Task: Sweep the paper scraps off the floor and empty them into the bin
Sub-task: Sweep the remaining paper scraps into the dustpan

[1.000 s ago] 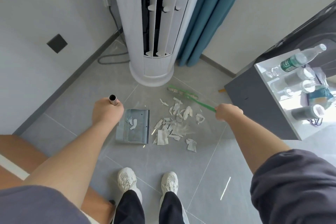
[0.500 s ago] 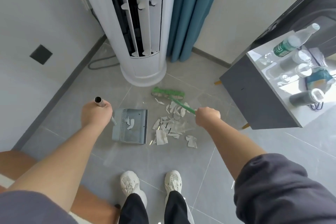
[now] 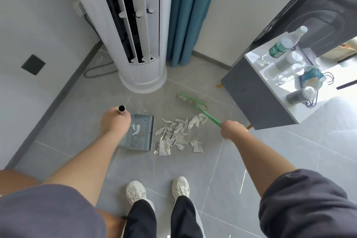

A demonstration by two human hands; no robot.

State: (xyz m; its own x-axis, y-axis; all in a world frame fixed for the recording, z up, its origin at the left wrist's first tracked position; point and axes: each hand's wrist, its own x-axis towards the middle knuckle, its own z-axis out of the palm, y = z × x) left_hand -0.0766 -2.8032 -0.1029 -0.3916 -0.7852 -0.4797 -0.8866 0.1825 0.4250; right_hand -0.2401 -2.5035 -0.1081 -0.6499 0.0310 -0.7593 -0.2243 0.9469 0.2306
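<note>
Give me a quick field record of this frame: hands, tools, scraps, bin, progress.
left hand: grips the dustpan's upright metal handle
right hand: grips the green broom's handle
dustpan: on the floor, open edge toward the pile, a few pieces inside
broom: head at the far side of the pile
paper scraps: mostly loose on the floor beside the dustpan
bin: not in view
progress: sweeping unfinished, nothing emptied
</note>
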